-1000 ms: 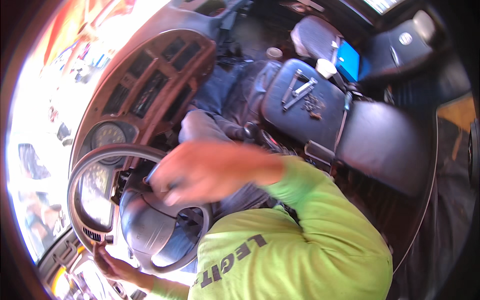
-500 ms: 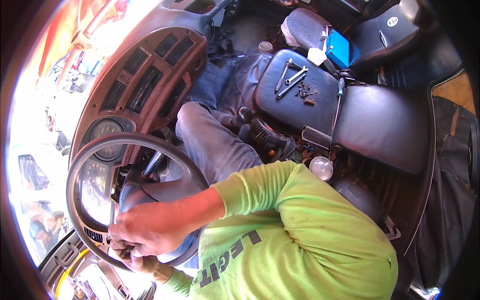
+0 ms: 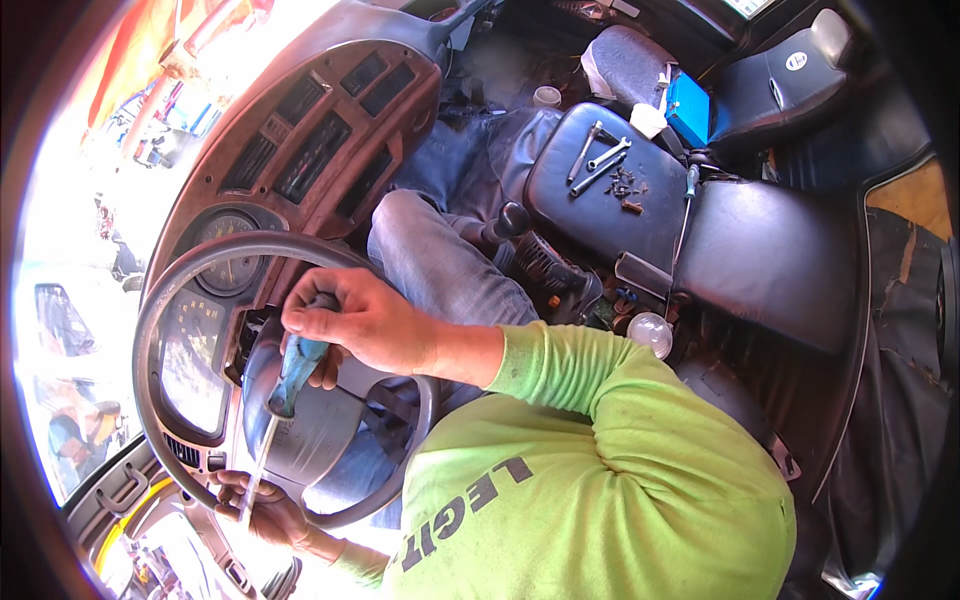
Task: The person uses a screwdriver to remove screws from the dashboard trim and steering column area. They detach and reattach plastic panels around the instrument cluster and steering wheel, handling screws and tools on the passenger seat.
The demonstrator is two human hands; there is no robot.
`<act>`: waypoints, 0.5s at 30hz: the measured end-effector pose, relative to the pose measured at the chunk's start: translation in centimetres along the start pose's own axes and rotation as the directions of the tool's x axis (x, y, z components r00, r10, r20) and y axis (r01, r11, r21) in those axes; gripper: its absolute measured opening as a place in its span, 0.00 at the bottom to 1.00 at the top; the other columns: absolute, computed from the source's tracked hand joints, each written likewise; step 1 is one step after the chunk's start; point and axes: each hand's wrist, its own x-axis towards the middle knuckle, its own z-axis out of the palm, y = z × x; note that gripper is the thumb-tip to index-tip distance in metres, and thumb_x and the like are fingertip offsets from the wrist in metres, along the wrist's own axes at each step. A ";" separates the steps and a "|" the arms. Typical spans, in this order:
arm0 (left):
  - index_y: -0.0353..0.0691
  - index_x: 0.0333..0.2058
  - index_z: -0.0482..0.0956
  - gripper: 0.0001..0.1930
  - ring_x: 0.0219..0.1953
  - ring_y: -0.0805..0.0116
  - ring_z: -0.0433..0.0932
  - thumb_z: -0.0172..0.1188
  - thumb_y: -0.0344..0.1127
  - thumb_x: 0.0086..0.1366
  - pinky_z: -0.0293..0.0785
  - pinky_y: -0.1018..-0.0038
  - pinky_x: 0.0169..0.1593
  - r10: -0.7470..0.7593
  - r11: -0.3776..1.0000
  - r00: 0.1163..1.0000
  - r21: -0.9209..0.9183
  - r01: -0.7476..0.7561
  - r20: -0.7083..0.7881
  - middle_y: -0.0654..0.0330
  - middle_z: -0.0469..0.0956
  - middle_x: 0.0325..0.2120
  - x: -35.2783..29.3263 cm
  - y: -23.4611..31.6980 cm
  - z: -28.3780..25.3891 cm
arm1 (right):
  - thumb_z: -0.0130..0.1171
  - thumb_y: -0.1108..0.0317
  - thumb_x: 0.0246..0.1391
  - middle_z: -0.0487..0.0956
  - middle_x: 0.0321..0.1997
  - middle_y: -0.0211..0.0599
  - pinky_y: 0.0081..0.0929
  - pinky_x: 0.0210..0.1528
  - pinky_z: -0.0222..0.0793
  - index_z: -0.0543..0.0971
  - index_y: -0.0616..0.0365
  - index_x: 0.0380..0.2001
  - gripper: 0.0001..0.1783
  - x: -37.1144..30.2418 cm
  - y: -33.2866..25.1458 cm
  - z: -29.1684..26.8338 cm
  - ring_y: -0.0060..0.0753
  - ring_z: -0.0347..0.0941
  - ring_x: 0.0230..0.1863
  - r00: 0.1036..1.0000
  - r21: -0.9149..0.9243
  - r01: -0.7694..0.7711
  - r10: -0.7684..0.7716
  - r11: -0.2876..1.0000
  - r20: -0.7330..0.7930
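Observation:
In my right hand [image 3: 355,315] is a screwdriver [image 3: 297,375] with a blue, dark-ended handle, my fingers closed round the handle's upper end. Its bright shaft slants down to the left, in front of the steering wheel's hub. My left hand [image 3: 270,512], at the wheel's lower rim, has its curled fingers about the lower shaft; the tip is hard to make out in the glare. The steering wheel [image 3: 165,281] has a dark rim, and the covered steering column [image 3: 263,378] shows behind the screwdriver.
A brown dashboard [image 3: 352,113] with gauges lies beyond the wheel. On a black seat cushion [image 3: 572,222] lie wrenches [image 3: 609,153] and several small dark screws [image 3: 622,184]. Another screwdriver [image 3: 692,180] rests between the cushions. A gear lever [image 3: 512,220] and a blue case [image 3: 686,108] stand nearby.
My hands, together at the wheel's lower left before, have come apart. The right moved up and right with the screwdriver, now plainly seen; the left stays low. The view has shifted slightly.

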 end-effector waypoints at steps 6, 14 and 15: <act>0.29 0.57 0.76 0.17 0.63 0.51 0.77 0.58 0.32 0.75 0.77 0.52 0.68 -0.114 0.943 0.989 -0.302 0.137 0.090 0.44 0.77 0.60 0.3 -0.6 -1.5 | 0.60 0.64 0.70 0.80 0.38 0.35 0.28 0.32 0.86 0.76 0.61 0.44 0.10 -0.1 4.7 -2.1 0.26 0.82 0.35 0.994 -0.030 0.056 -0.058 0.998 -0.088; 0.27 0.59 0.74 0.17 0.63 0.54 0.77 0.54 0.33 0.78 0.81 0.57 0.65 0.100 0.995 0.994 -0.022 -0.101 -0.038 0.46 0.82 0.55 -0.4 2.2 -3.9 | 0.61 0.64 0.70 0.81 0.41 0.33 0.26 0.38 0.88 0.79 0.62 0.45 0.11 0.8 4.2 -1.5 0.23 0.82 0.41 0.994 -0.151 0.090 -0.100 0.984 -0.055; 0.27 0.59 0.74 0.17 0.63 0.54 0.77 0.54 0.33 0.78 0.81 0.58 0.65 0.111 0.994 0.993 0.028 -0.110 -0.036 0.46 0.82 0.55 -0.4 2.3 -3.9 | 0.62 0.64 0.70 0.81 0.41 0.33 0.26 0.38 0.88 0.79 0.62 0.46 0.11 0.8 4.3 -1.3 0.22 0.82 0.42 0.992 -0.169 0.105 -0.116 0.980 -0.054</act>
